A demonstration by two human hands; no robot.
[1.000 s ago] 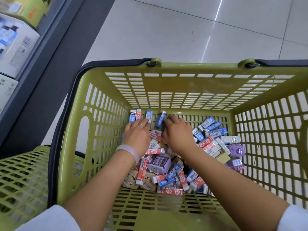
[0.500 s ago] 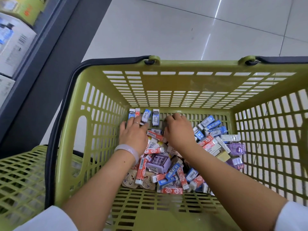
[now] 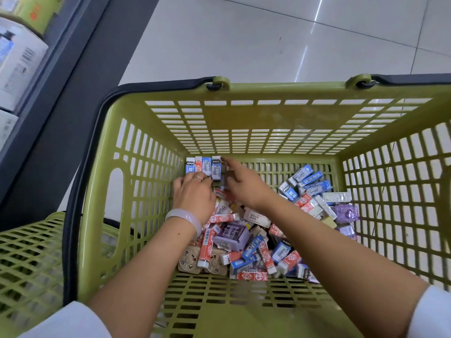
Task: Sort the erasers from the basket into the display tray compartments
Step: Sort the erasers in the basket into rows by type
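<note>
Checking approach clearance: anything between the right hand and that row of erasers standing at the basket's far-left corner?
Nothing visible. The right hand reaches over the loose pile, its fingertip at the top edge of the row's rightmost eraser. The left hand sits against the row's near side, left of that path. No display tray is in view.

Second green basket [image 3: 26, 259], boxed goods on shelf [image 3: 17, 67], tiled floor [image 3: 244, 40]

The single head-worn, wide-angle camera looked steeply down and forward into the green basket [image 3: 244, 113] from close above. Both forearms reached in from the bottom edge, the tiled floor [image 3: 244, 40] lay beyond, and a shelf [image 3: 22, 52] stood at far left.
</note>
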